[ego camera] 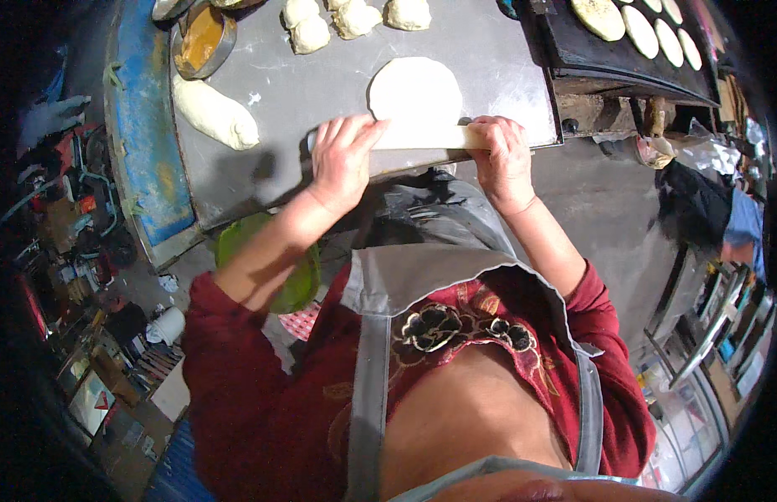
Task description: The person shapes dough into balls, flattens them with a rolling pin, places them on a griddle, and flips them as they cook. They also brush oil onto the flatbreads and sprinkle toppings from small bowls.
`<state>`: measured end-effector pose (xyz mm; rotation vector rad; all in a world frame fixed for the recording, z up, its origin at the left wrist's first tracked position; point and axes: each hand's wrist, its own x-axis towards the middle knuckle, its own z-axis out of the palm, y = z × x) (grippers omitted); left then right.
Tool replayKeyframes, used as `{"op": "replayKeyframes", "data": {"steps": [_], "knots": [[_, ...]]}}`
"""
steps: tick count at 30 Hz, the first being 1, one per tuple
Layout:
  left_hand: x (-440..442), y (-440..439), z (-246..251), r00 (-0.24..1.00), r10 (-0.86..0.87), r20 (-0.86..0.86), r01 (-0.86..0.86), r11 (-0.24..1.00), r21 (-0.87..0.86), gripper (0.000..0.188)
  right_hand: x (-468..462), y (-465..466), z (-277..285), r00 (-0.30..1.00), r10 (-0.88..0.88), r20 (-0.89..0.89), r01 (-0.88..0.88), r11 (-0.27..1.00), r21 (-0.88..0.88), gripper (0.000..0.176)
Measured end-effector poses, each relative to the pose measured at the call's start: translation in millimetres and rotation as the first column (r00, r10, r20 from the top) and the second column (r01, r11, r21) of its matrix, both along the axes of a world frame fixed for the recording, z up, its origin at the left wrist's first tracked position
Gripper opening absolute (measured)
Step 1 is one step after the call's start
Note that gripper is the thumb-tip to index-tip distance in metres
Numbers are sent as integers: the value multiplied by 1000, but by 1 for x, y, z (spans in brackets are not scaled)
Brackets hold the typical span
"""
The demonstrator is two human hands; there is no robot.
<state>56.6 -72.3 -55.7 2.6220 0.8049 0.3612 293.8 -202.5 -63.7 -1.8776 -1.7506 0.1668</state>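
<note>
A pale rolling pin [420,137] lies across the near edge of a flat round of dough [416,91] on the grey metal worktop [326,94]. My left hand [343,154] grips the pin's left end, my right hand [502,154] its right end. Several dough balls [357,17] sit in a group beyond the round. On the worktop's left side lies a long roll of dough [214,114]. Above that roll stands a metal bowl [222,50] with an orange-brown paste inside.
At the upper right a dark griddle [589,53] holds several flat dough rounds [639,31]. A blue, worn panel [147,144] borders the worktop on the left. Under the near left edge is a green basin [294,282]. Clutter fills the floor at far left.
</note>
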Motion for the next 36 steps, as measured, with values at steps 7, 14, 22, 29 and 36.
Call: {"op": "replayKeyframes", "data": {"steps": [7, 14, 22, 29, 36], "knots": [[148, 91, 6, 991, -92, -97, 105, 985, 140, 74, 34, 33, 5, 985, -95, 144, 101, 994, -34, 42], [29, -7, 4, 997, -74, 24, 75, 996, -50, 67, 1, 4, 22, 986, -15, 166, 43, 986, -163, 45], [17, 41, 6, 976, 189, -109, -192, 981, -15, 44, 16, 131, -3, 909, 93, 406, -134, 988, 74, 54], [18, 45, -3, 979, 201, 41, -198, 978, -71, 45, 12, 158, 1, 889, 156, 431, -118, 987, -113, 64], [4, -44, 4, 973, 211, 98, -186, 959, -216, 50, 6, -16, 16, 972, 211, 105, -185, 959, -213, 68]]}}
